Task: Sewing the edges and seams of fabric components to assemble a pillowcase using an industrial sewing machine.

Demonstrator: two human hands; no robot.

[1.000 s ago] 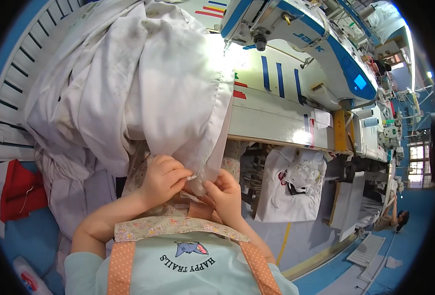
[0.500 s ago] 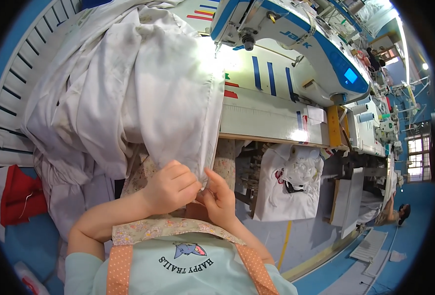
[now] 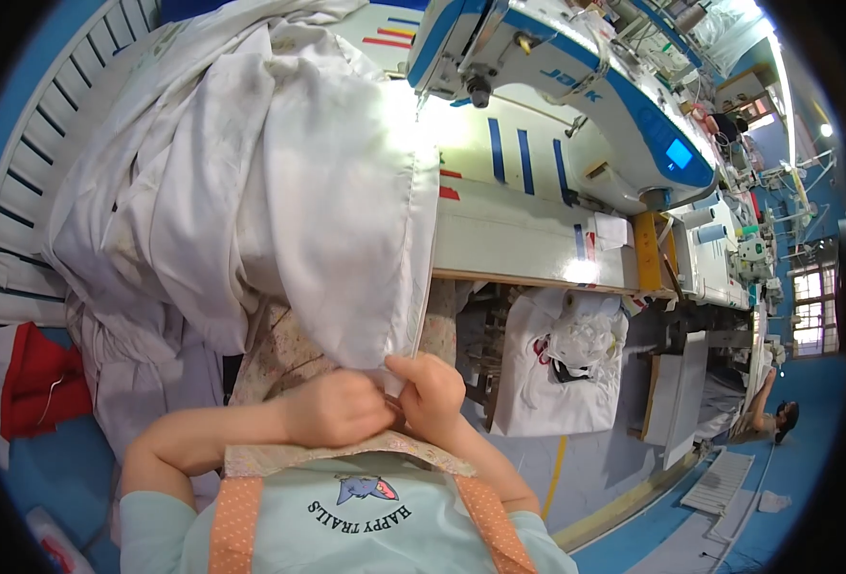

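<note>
A large white cloth (image 3: 337,220) lies in folds over the left of the sewing table and hangs down toward my lap. Its straight hemmed edge runs from under the needle area of the white and blue sewing machine (image 3: 538,62) down to my hands. My left hand (image 3: 339,407) is closed on the cloth's near end, its fingers curled under. Right beside it, my right hand (image 3: 429,390) pinches the hemmed corner between thumb and fingers. Both hands almost touch in front of my apron (image 3: 346,450).
A slatted white rack (image 3: 21,191) stands along the left, with red fabric (image 3: 45,378) below it. Under the table's front edge (image 3: 538,279) hangs a white cloth bag (image 3: 562,383) holding scraps. At far right another person (image 3: 768,416) is near more machines.
Both hands have come down closer to my body, drawing the hemmed edge with them. The left hand has turned, its fingers now curled in; the right has closed more on the corner.
</note>
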